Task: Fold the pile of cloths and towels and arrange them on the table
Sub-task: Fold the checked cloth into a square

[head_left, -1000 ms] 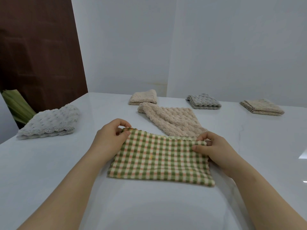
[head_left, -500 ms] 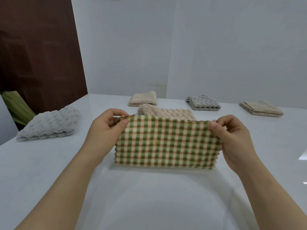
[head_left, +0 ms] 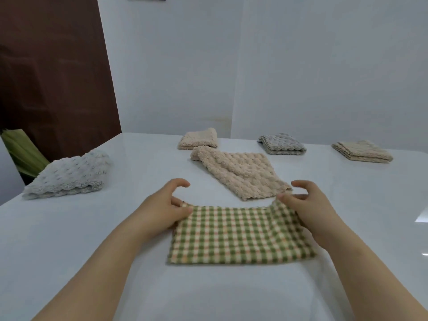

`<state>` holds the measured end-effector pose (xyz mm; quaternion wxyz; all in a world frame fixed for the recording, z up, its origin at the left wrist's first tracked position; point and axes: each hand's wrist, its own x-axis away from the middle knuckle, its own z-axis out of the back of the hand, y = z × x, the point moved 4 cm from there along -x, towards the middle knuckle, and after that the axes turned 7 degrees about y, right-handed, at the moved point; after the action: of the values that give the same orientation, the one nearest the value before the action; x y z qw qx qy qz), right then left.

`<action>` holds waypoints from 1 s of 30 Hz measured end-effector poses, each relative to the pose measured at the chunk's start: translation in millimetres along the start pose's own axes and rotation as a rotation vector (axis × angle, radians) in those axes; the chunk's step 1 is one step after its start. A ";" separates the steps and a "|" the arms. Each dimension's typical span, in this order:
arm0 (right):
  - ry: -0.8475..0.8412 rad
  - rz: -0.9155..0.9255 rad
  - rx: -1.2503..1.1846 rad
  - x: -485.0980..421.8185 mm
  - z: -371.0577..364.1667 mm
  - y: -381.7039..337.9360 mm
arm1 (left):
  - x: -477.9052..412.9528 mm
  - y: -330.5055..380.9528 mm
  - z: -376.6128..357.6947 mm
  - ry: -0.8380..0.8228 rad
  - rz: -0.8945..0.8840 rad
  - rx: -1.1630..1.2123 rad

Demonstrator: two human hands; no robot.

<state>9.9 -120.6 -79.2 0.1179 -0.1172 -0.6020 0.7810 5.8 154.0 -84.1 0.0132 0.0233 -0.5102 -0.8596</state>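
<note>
Two-handed pinch, left hand point(head_left: 159, 207) and right hand point(head_left: 310, 209), on far corners of checked cloth point(head_left: 238, 237). Lower evenly onto table point(head_left: 69, 239), square edges, press flat before letting go.

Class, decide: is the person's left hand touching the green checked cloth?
Touching. The head view shows the left hand pinching the far left corner of the green checked cloth.

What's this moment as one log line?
phase: folding | checked cloth: on table | left hand: pinches far-left corner | right hand: pinches far-right corner
</note>
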 end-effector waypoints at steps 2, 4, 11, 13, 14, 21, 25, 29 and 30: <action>-0.060 -0.004 0.149 0.6 -2.1 2.1 | -0.8 1.7 -1.7 0.023 -0.085 -0.134; -0.100 0.005 0.285 1.1 -1.5 1.0 | -3.6 2.7 -2.5 0.091 -0.146 -0.244; -0.189 0.031 0.526 1.4 -4.4 2.6 | -9.7 0.4 -9.0 0.218 -0.257 -0.433; -0.058 0.122 0.451 0.9 -1.6 -2.6 | -8.4 2.7 -10.6 0.239 -0.286 -0.438; 0.005 0.159 0.404 1.2 0.3 -5.2 | -6.9 4.0 -12.0 0.244 -0.299 -0.432; -0.211 0.095 0.691 15.6 -6.7 -9.4 | -0.8 7.5 -17.1 0.305 -0.255 -0.813; -0.362 0.118 0.860 20.6 -10.2 -8.8 | 11.9 21.3 -42.6 0.050 -0.339 -0.704; -0.190 0.256 0.736 18.1 -12.6 -14.8 | 23.5 10.1 -71.0 -0.217 -0.287 -0.879; -0.118 0.293 0.675 17.0 -13.0 -16.8 | 23.2 7.3 -72.4 -0.212 -0.291 -0.919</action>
<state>-1.2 -99.1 -66.9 0.0020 -0.1112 -0.2934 0.9495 -13.5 85.9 -112.9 -0.1501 -0.0015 -0.0684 -0.9863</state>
